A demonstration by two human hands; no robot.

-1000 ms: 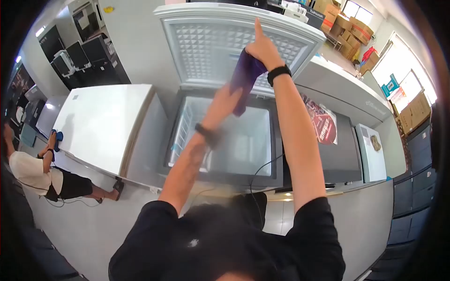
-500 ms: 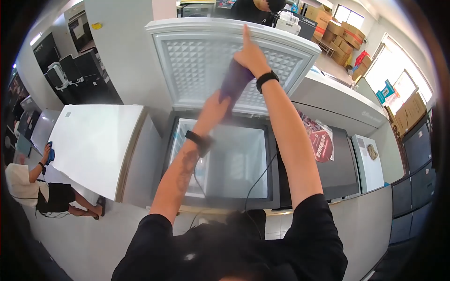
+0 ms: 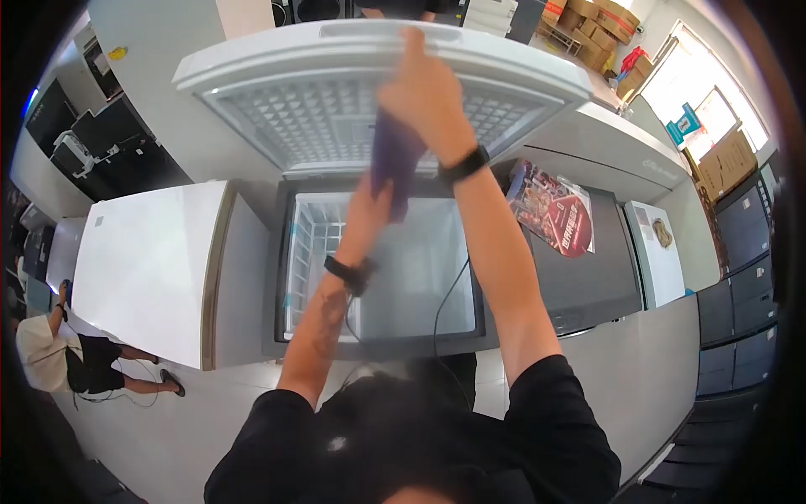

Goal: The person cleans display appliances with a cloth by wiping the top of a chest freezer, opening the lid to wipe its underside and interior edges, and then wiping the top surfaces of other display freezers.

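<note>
A purple cloth (image 3: 395, 164) hangs between my hands, over the opening of a chest freezer (image 3: 420, 281). My right hand (image 3: 424, 101) grips the cloth's upper end in front of the raised white lid (image 3: 294, 122), its index finger pointing up at the lid's top edge. Lower down, my left hand (image 3: 368, 214), blurred, is closed on the cloth's lower part. A white wire basket (image 3: 315, 239) shows inside the freezer at the left. Thin black cables hang across the freezer's front.
A white freezer (image 3: 151, 260) stands at the left, with a co-worker (image 3: 50, 353) beyond it. A dark-topped freezer (image 3: 579, 277) with a red printed sheet (image 3: 558, 214) is at the right. Cardboard boxes (image 3: 592, 34) are stacked at the back right. Another person is partly visible behind the lid.
The lid has tilted forward and lower, its top edge nearer the camera. My right hand has moved with it, slightly left, still holding the cloth. The view has shifted.
</note>
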